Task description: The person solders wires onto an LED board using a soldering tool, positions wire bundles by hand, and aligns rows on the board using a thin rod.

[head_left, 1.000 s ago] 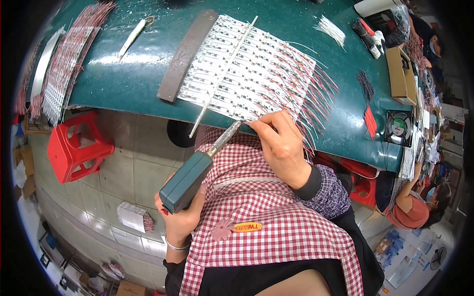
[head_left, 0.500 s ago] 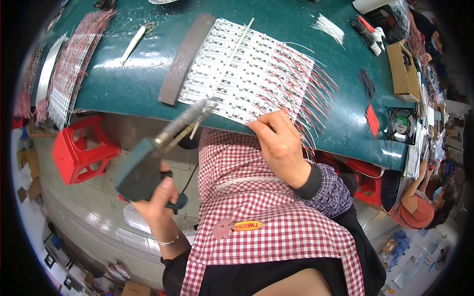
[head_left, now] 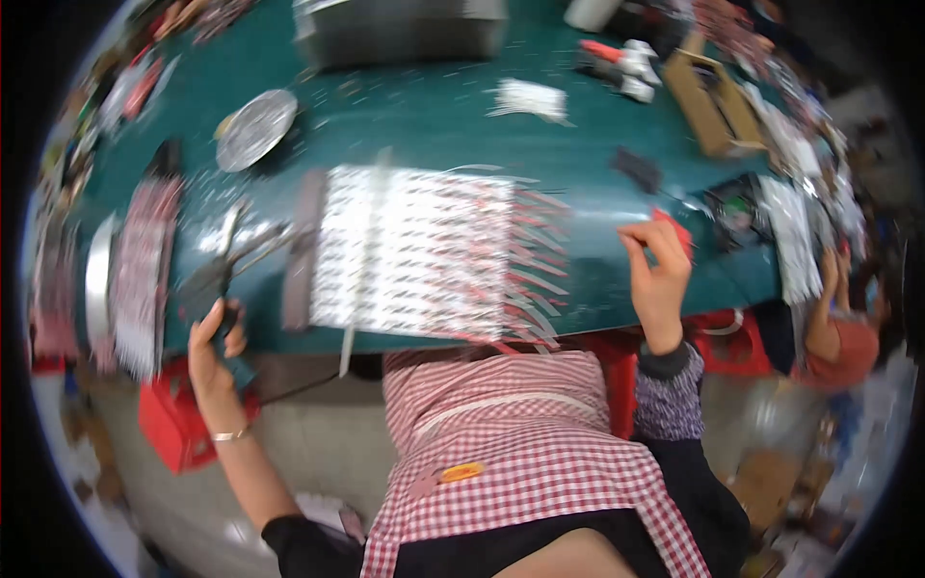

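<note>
My left hand (head_left: 214,352) is wrapped round a dark soldering gun (head_left: 204,284), raised over the table's left part. The gun's thin metal front points right, toward a brown bar (head_left: 303,255). Beside that bar lies a white panel of small circuit boards (head_left: 424,255), with red and white wires (head_left: 535,260) fanning from its right edge. A narrow pale strip (head_left: 370,231) crosses the panel. To the right of the wires, my right hand (head_left: 660,279) hovers with fingertips drawn together beside a red wire bundle (head_left: 682,229). What its fingers hold, if anything, I cannot make out.
Stacks of wired boards (head_left: 145,260) sit at the table's left. Behind are a round metal dish (head_left: 256,130), a grey box (head_left: 400,34) and white wires (head_left: 530,99). A cardboard box (head_left: 713,106) and a fan (head_left: 737,207) stand right. A red stool (head_left: 173,419) is below.
My left hand has swung the soldering gun left and up, off the panel. My right hand has left the panel's near edge and moved right, to the red bundle. The view has shifted.
</note>
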Tool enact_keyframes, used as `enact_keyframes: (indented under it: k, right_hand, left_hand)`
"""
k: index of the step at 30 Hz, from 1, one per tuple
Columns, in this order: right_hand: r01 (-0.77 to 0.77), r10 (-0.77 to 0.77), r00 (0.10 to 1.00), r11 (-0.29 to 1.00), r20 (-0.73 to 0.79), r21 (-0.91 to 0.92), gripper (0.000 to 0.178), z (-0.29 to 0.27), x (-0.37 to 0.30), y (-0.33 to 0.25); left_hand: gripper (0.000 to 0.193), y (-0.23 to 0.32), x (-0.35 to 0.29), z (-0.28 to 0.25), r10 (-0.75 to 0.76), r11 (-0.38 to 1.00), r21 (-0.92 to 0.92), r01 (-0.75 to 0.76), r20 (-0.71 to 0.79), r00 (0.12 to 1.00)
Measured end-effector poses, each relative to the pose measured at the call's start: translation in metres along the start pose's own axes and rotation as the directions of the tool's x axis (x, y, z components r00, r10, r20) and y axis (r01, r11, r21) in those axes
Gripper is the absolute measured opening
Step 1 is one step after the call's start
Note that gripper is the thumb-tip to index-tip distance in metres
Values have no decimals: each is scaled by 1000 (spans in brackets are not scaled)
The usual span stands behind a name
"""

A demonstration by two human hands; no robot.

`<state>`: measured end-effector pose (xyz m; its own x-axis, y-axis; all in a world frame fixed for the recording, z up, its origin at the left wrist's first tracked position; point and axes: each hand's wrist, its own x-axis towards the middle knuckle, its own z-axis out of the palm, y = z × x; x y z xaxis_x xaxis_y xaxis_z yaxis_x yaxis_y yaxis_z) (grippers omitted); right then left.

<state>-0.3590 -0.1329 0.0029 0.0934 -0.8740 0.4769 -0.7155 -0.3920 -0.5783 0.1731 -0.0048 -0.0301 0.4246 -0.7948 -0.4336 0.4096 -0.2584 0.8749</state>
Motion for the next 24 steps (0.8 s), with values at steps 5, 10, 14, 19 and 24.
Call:
enact_keyframes:
  k: [5,10,14,19,24]
  right_hand:
    - [-49,36,993,992,-111,-116,8,-34,11,63]
    - [-75,57,992,983,-109,-167,7,-40,9,92]
    - [-54,37,995,980,-89,-191,9,-35,12,97]
    - [-91,67,987,982,-148,-167,14,-29,9,73]
    - [10,-10,1000,1000,-29,-10,16,0,18,24]
  left_hand:
    - [26,17,26,-15,-127,990,65,127,5,992]
    - [40,18,41,4,155,737,675,46,-234,960]
    - [55,18,25,6,544,-73,994,76,-24,839]
    - [31,-8,-49,83,757,-10,979,-205,141,638]
    - [28,-57,-87,135,500,176,931,-320,195,843]
